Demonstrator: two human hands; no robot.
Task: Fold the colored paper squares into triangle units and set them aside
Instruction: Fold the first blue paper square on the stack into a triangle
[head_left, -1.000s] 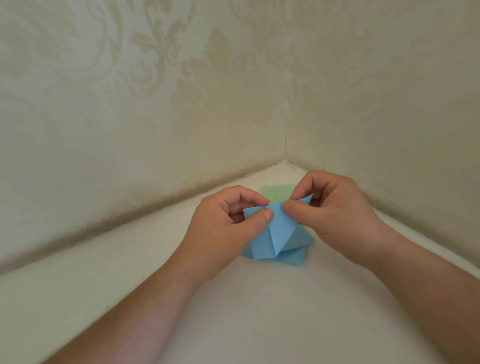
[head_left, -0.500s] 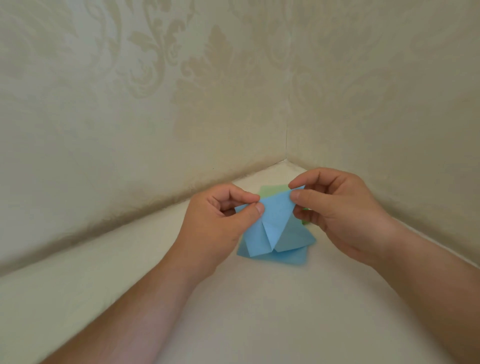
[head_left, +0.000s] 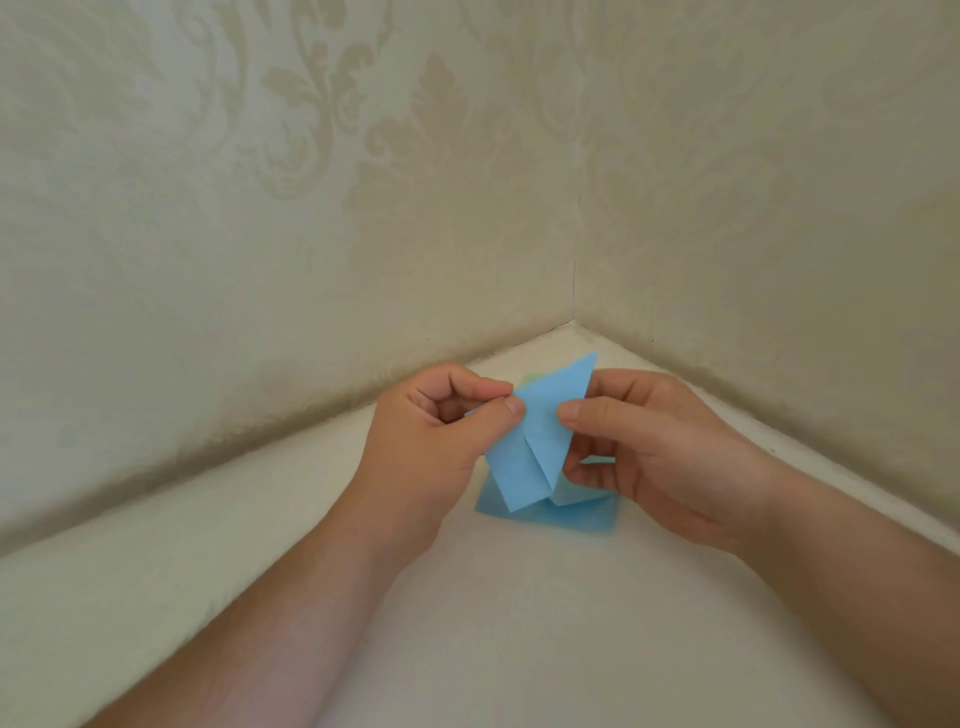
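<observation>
Above the blue paper stack (head_left: 550, 517) on the tabletop (head_left: 519, 623), left hand (head_left: 436, 441) and right hand (head_left: 649, 452) pinch opposite sides of a partly folded blue unit (head_left: 540, 441), held raised, probably to align its next crease

A pale cream counter (head_left: 519, 623) runs into a corner where two patterned walls (head_left: 260, 234) meet. Flat on it near the corner lies a blue paper square (head_left: 582, 519), with a green paper (head_left: 530, 380) edge showing just behind, toward the corner.
</observation>
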